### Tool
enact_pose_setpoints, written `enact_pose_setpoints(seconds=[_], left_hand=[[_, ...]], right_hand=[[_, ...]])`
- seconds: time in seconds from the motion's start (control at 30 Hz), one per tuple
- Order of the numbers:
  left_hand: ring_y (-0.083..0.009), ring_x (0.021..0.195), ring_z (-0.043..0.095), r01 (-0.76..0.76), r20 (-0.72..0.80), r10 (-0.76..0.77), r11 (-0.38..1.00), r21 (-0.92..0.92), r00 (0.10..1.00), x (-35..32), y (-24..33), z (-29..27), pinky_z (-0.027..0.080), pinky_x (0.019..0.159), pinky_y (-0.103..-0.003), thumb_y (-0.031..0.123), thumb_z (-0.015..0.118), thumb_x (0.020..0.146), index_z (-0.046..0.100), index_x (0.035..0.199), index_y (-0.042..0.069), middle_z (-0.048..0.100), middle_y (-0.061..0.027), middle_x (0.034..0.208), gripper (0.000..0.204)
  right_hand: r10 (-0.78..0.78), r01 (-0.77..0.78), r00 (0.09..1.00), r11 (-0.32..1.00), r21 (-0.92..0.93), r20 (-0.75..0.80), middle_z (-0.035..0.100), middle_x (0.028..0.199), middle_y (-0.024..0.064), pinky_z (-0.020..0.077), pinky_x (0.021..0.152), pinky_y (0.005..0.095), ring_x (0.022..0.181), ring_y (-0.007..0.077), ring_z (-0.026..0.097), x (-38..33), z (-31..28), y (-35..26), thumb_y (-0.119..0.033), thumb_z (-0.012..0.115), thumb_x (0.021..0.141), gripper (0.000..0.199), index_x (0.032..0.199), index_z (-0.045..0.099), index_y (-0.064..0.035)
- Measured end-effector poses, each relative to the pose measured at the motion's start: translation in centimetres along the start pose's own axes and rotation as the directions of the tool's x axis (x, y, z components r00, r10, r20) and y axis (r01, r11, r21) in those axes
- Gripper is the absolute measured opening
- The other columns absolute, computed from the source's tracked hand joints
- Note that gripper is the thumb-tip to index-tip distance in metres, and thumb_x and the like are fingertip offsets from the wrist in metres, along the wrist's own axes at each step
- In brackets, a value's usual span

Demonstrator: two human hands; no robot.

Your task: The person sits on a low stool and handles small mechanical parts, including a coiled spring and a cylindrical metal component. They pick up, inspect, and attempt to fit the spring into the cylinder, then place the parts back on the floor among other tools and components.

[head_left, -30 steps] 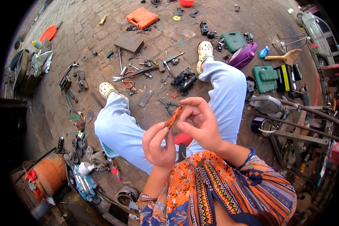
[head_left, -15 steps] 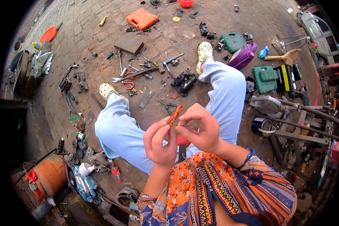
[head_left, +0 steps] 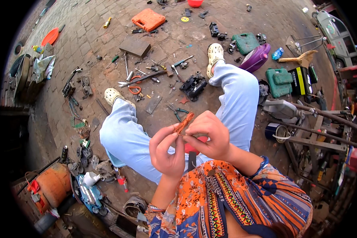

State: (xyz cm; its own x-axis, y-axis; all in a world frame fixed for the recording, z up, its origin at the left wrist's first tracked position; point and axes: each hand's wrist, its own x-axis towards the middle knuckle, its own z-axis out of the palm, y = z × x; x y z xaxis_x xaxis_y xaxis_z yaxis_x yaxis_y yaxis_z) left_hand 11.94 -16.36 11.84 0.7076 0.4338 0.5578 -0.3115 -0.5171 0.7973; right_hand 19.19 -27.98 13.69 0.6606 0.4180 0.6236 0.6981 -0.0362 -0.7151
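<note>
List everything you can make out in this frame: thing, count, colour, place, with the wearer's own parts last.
Wire bundle: one, copper-orange, centre
Pliers: one pair, dark, just beyond centre
Scissors: one pair, orange-handled, upper centre-left
Flat case: one, orange, top
Block: one, dark grey, below that case
Green cases: two, green, upper right
Jug: one, purple, between them
Striped box: one, black and yellow, right
Can: one, dark blue, right
Bowl: one, red, top edge
Tank: one, rusty orange, lower left
Vehicle: one, grey, upper right
Small parts: uncountable, mixed colours, scattered
Shoes: two, cream, upper centre
Trousers: one pair, light blue, centre
Left hand: one, bare, pinching the bundle
Right hand: one, bare, fingertips near its lower end
</note>
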Motion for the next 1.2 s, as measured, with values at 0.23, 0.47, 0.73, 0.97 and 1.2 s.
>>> enact_pose_setpoints(seconds=[0.23, 0.47, 0.73, 0.97, 1.2], left_hand=[[-0.0241, 0.093, 0.062, 0.026, 0.010, -0.026, 1.000, -0.009, 1.000, -0.1, 0.1, -0.1, 0.055, 0.076, -0.029, -0.013, 0.065, 0.075, 0.054, 0.096, -0.002, 0.057, -0.0156, 0.103, 0.027], [-0.0235, 0.093, 0.062, 0.055, -0.024, -0.055, 0.998, -0.019, 0.998, -0.1, -0.2, -0.2, 0.055, 0.075, -0.029, -0.013, 0.066, 0.075, 0.056, 0.096, -0.002, 0.057, -0.0152, 0.102, 0.026], [-0.0184, 0.088, 0.061, 0.100, 0.022, -0.099, 0.995, -0.001, 0.995, 0.2, 0.0, -0.6, 0.053, 0.072, -0.026, -0.011, 0.061, 0.080, 0.061, 0.098, -0.002, 0.059, -0.0142, 0.103, 0.021], [-0.0159, 0.088, 0.059, 0.165, -0.011, -0.166, 0.984, -0.072, 0.986, 0.3, 0.1, -0.3, 0.051, 0.072, -0.025, -0.010, 0.059, 0.083, 0.061, 0.098, -0.003, 0.058, -0.0135, 0.103, 0.016], [-0.0164, 0.086, 0.059, 0.334, -0.032, -0.355, 0.904, -0.268, 0.934, 0.6, 0.5, -0.1, 0.049, 0.072, -0.025, -0.006, 0.064, 0.082, 0.061, 0.096, -0.002, 0.060, -0.0120, 0.099, 0.015]], right_hand=[[-0.055, 0.055, 0.998, 0.997, -0.057, 0.006, 0.062, 0.081, 0.0055, 0.0462, 0.062, 0.0311, 0.070, 0.0223, 0.057, 0.1, 0.0, -0.1, 0.000, 0.077, 0.067, 0.033, 0.093, 0.057, -0.0060], [-0.031, 0.034, 0.998, 0.998, -0.059, 0.052, 0.062, 0.081, 0.0067, 0.0457, 0.062, 0.0309, 0.071, 0.0228, 0.057, 0.3, 0.3, -0.1, 0.002, 0.076, 0.066, 0.029, 0.089, 0.059, -0.0050], [0.120, -0.119, 0.993, 0.990, 0.074, -0.003, 0.063, 0.082, 0.0072, 0.0459, 0.064, 0.0300, 0.072, 0.0222, 0.057, 0.1, 0.6, -0.1, 0.004, 0.074, 0.068, 0.026, 0.087, 0.058, -0.0042], [0.332, -0.317, 0.943, 0.921, 0.227, -0.032, 0.060, 0.087, 0.0079, 0.0469, 0.068, 0.0281, 0.077, 0.0172, 0.057, -1.5, 1.6, -0.1, 0.005, 0.071, 0.074, 0.024, 0.088, 0.052, -0.0032], [0.639, -0.512, 0.770, 0.616, 0.598, 0.001, 0.059, 0.094, 0.0074, 0.0476, 0.079, 0.0267, 0.085, 0.0126, 0.059, -2.2, 2.6, -0.2, -0.001, 0.070, 0.079, 0.033, 0.100, 0.045, -0.0029]])
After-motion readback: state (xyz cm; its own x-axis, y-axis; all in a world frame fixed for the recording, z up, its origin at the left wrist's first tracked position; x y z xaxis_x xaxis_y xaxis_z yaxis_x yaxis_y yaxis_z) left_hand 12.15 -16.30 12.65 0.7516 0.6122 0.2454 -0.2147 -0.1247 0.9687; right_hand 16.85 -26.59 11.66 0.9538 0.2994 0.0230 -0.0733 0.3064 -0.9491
